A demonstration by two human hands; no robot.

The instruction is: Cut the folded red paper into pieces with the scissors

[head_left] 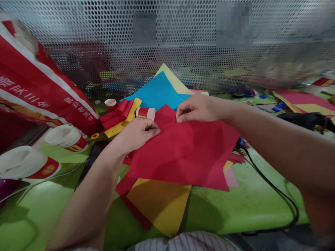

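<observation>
Red sheet [180, 153] pinched by left hand [141, 133], right hand [195, 107]; yellow paper [162, 200] beneath partly hidden.

The centre paper sheet [180, 153] is red, the lower-centre sheet [162, 202] mustard, the tabletop [251, 205] green, and the bottom-edge cloth [188, 241] striped

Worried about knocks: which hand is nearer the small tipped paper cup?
Left: the left hand is just in front of the cup; the right hand is farther off, rightward.
</observation>
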